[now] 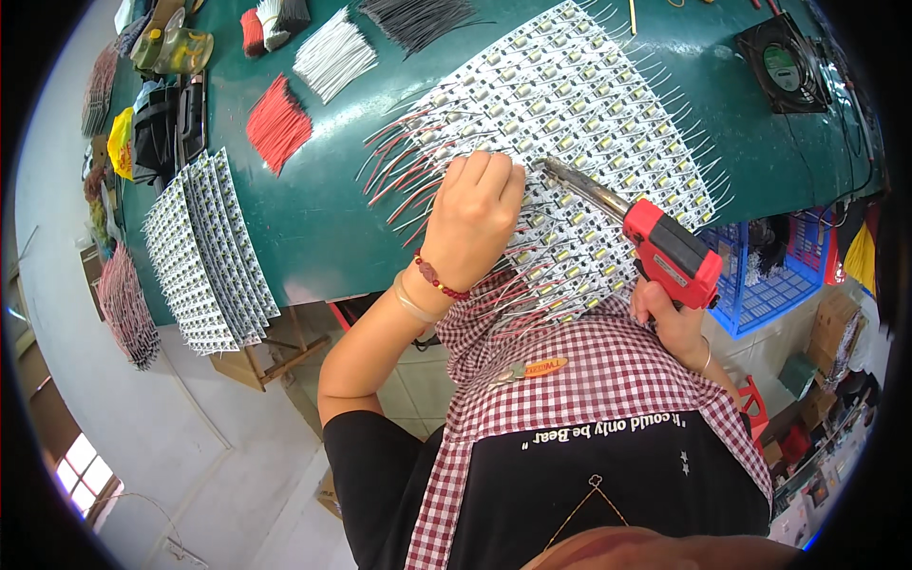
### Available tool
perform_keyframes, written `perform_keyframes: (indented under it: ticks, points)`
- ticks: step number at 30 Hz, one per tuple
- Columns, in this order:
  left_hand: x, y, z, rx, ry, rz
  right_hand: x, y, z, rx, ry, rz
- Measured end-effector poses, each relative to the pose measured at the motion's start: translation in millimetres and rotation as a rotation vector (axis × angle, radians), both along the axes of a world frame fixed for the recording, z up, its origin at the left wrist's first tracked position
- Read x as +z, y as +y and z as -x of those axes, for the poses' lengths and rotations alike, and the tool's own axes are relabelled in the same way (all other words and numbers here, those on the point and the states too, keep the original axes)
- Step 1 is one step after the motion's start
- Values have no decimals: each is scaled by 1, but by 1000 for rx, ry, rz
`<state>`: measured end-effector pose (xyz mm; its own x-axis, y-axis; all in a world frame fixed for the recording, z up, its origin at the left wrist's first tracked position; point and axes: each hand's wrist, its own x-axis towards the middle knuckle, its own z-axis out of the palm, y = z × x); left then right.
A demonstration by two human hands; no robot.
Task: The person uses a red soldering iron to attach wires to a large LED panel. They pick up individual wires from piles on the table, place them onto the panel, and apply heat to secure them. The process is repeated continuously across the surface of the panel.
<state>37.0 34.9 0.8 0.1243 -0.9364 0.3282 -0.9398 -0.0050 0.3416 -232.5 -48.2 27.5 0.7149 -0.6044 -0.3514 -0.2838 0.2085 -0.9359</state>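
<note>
A large white sheet of small circuit boards [589, 123] lies on the green table before me, reaching to my checked apron. Red, black and white wires stick out along its left and right edges. My right hand [670, 323] is wrapped round the handle of a red and black soldering gun [670, 249]. The gun's metal tip points left and meets the sheet near its middle. Just left of the tip, my left hand [480, 209] rests over the boards with fingers pinched together. Whatever is between those fingertips is hidden by the hand.
Bundles of red wires [278, 123], white wires [335, 55] and black wires [418, 21] lie on the table [313, 223]. Stacked board sheets [204, 252] overhang its left edge. A black fan [784, 65] stands far right, above a blue crate [769, 285].
</note>
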Motion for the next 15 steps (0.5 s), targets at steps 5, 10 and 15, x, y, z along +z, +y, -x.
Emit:
perform_keyframes:
  ticks: [5, 10, 15]
  points:
    - [1, -1, 0, -11, -12, -4, -3, -1, 4, 35, 23, -4]
    - [0, 0, -1, -4, -22, -5, -2, 0, 3, 27, 28, 7]
    - [-3, 6, 6, 59, -33, 36, -4, -1, 5, 39, 30, 9]
